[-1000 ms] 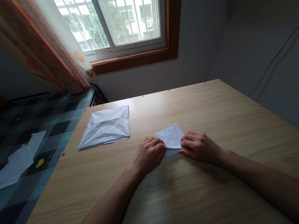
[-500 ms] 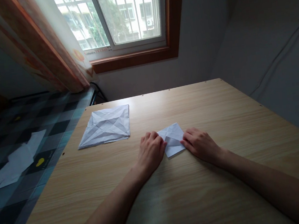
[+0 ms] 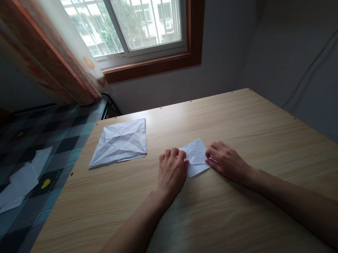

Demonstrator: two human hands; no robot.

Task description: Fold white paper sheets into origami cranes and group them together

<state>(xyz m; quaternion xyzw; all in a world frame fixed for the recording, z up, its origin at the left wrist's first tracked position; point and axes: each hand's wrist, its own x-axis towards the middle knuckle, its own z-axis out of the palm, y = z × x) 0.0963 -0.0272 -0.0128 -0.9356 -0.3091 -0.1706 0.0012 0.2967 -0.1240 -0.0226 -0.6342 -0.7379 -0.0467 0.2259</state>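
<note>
A small folded sheet of white paper lies on the wooden table, between my two hands. My left hand has its fingers curled over the paper's left edge, with the thumb on the near side. At the right edge, my right hand pinches the paper between thumb and fingers. Creases cross the sheet, and a fold line runs along its lower part. The paper's two side corners are hidden under my fingers.
A stack of creased white papers lies at the table's far left. On the checked bedspread to the left are loose paper pieces. A window and a curtain are behind the table.
The paper's middle lies flatter, its shaded fold less raised than before. My right fingers have lifted and curled slightly at the right edge; my left hand has barely shifted.
</note>
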